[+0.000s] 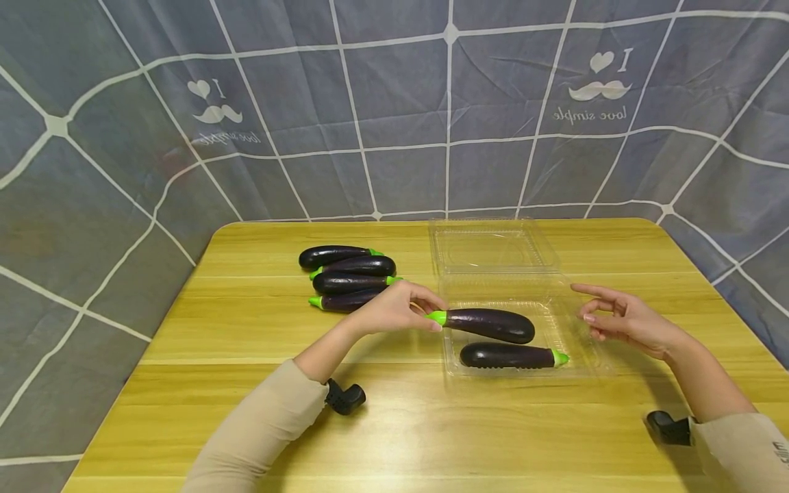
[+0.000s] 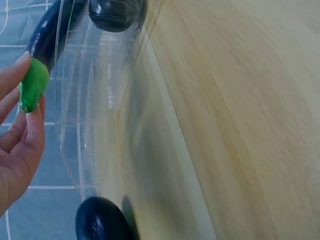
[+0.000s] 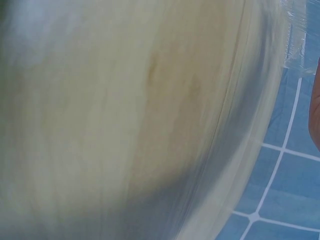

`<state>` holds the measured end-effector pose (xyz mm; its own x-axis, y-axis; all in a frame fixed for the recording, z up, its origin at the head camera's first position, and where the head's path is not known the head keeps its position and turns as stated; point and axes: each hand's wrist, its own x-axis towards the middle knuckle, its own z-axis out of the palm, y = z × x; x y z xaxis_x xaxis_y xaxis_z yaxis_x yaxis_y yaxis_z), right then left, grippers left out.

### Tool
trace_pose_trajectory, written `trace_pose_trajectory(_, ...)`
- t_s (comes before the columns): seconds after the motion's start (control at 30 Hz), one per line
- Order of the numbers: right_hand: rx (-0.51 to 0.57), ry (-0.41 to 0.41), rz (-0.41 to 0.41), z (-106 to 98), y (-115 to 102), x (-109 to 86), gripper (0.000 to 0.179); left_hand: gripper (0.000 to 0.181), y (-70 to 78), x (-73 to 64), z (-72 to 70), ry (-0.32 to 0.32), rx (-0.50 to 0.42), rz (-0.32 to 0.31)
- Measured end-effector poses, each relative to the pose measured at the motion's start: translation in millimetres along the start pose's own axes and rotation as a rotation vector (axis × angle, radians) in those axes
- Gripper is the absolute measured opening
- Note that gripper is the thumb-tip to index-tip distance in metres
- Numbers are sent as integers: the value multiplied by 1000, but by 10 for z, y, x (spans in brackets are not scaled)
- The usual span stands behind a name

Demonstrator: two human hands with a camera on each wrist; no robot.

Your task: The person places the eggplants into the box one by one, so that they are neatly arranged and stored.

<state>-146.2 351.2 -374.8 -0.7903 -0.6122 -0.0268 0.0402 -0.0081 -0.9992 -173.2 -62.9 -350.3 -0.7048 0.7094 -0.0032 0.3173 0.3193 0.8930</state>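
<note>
My left hand (image 1: pixel 397 308) pinches a dark purple eggplant (image 1: pixel 490 324) by its green stem (image 2: pixel 33 85). The eggplant lies lengthwise over the clear plastic clamshell box (image 1: pixel 453 370); whether it touches the bottom I cannot tell. Another eggplant (image 1: pixel 507 356) rests inside the box near its front side, stem to the right. Just beyond the box's right side is my right hand (image 1: pixel 631 320), its fingers loosely bent and holding nothing. Only a sliver of that hand shows in the right wrist view.
Several eggplants (image 1: pixel 351 283) lie stacked side by side on the wooden table (image 1: pixel 394 438), left of the box, partly behind my left hand. The box's transparent lid (image 1: pixel 493 248) is folded back toward the grey checked curtain (image 1: pixel 407 178).
</note>
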Motion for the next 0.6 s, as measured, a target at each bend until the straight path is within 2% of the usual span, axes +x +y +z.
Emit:
trace_pose_trajectory(0.27,11,-9,-9,-10,10,-9,54,30,106,103,96,8,108,12)
trace_pose_trajectory(0.6,11,-17,-12,-10,13,-6,55,28,150,196,207,2,151,36)
